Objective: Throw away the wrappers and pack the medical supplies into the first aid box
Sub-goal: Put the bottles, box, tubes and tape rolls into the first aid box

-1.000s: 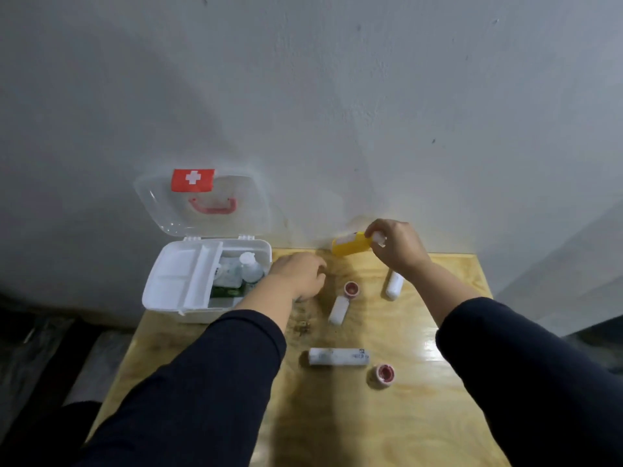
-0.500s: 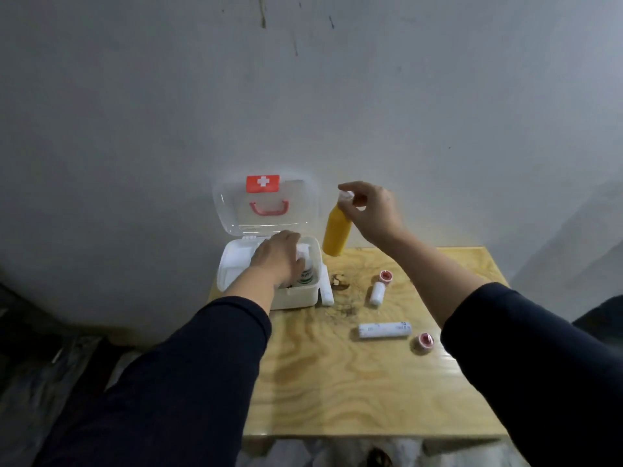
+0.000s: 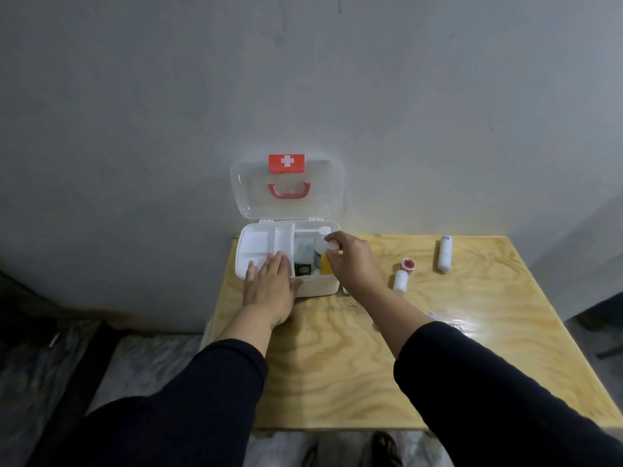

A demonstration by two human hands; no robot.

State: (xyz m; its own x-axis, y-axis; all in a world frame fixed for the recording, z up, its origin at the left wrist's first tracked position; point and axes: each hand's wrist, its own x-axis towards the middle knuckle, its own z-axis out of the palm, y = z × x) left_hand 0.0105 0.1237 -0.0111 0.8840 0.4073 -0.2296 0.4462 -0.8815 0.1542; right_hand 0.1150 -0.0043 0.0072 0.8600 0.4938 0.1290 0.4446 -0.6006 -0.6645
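The white first aid box (image 3: 317, 287) stands open at the table's back left, its clear lid (image 3: 287, 187) with a red cross leaning on the wall. My left hand (image 3: 269, 284) lies flat on the box's front left edge, fingers spread. My right hand (image 3: 350, 261) pinches the cap of a yellow bottle (image 3: 325, 264) that stands inside the box's right compartment, beside a white bottle (image 3: 318, 249) and a dark green box (image 3: 302, 268). On the table lie a white roll (image 3: 400, 281), a red tape roll (image 3: 408, 264) and a longer white roll (image 3: 445, 253).
The wooden table (image 3: 337, 365) stands against a grey wall. Something shiny and clear lies by my right forearm (image 3: 455, 323). Below the table's front edge I see the floor and my feet (image 3: 384, 449).
My right hand has brought the yellow bottle down from above the box into its right compartment. My left hand has slid from inside the box to its front left edge.
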